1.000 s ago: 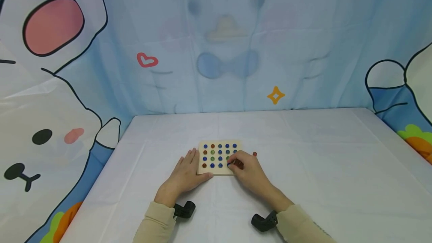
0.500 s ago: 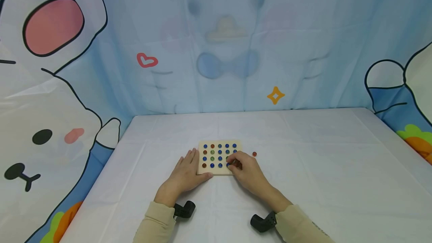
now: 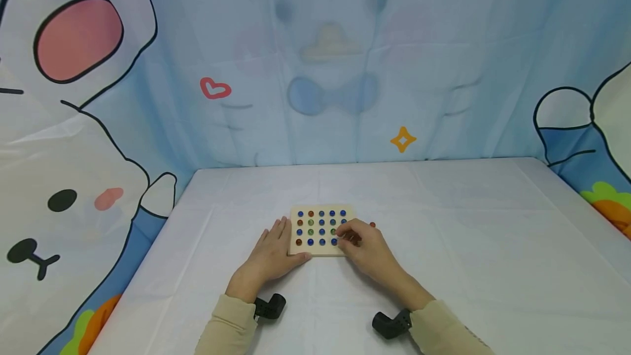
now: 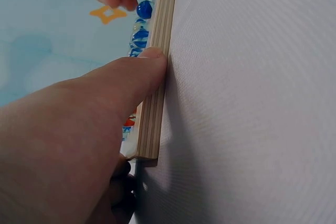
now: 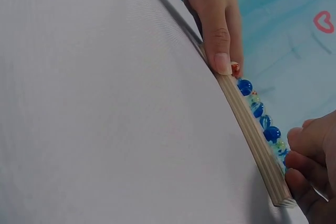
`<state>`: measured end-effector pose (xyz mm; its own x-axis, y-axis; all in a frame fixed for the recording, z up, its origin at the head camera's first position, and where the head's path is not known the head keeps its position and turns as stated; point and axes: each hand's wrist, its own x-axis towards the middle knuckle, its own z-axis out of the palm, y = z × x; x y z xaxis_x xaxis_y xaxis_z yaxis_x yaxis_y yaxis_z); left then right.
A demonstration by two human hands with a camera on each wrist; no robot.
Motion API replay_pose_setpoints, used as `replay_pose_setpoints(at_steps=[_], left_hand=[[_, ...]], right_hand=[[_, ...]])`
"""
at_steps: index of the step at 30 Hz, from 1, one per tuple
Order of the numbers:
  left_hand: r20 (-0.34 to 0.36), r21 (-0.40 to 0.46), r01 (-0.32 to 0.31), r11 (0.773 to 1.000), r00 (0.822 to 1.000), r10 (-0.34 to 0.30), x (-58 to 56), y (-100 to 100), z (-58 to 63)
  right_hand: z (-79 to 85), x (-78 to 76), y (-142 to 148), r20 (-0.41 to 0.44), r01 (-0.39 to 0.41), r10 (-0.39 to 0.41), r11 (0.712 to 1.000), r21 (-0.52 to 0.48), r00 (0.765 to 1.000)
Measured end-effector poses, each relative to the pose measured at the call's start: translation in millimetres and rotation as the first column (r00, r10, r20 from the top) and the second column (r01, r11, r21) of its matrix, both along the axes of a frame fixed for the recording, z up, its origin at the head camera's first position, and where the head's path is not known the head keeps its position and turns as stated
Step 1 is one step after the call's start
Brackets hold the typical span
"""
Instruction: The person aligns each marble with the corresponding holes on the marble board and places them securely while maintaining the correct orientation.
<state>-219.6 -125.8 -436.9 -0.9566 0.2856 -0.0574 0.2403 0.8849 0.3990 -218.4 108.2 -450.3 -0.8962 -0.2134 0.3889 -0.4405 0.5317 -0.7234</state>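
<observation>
A pale wooden board (image 3: 316, 252) lies on the table with rows of glass marbles, mostly blue, some green and red-brown. My left hand (image 3: 270, 253) rests along its left side with fingers straight. In the left wrist view its thumb (image 4: 128, 80) presses against the board's layered front edge (image 4: 163, 30). My right hand (image 3: 367, 248) hovers over the right part of the board, fingers loosely bent, thumb and index fingertips apart. Just left of those fingertips a blue marble (image 3: 334, 241) sits in the front row. The right hand partly hides the right end of the board.
A loose red marble (image 3: 372, 224) lies on the white tablecloth (image 3: 468, 245) right of the board, partly covered by the right hand. Behind the table hangs a blue cartoon curtain (image 3: 246, 125). Each wrist carries a black camera (image 3: 391, 325).
My right hand has let go of the blue marble in the front row and shifted slightly right, so the marble shows more fully. The left hand and the board have stayed in place.
</observation>
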Motion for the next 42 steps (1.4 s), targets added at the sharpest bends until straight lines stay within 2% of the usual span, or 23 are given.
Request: replay_pose_setpoints(at_steps=[11, 24, 42], left_hand=[[-0.004, -0.002, 0.000, 1.000, 1.000, 0.000, 0.7, 0.9, 0.2], [0.004, 0.000, -0.008, 1.000, 1.000, 0.008, 0.9, 1.1, 0.5], [0.003, 0.011, 0.001, 1.000, 1.000, -0.001, 2.0, 0.1, 0.5]], right_hand=[[5.4, -2.8, 21.0, -0.033, 0.049, -0.049, 0.999, -0.002, 0.998], [0.6, -10.7, 48.2, -0.058, 0.166, -0.164, 0.985, 0.036, 0.985], [-7.4, -22.2, 54.2, -0.040, 0.241, -0.239, 0.966, 0.088, 0.970]])
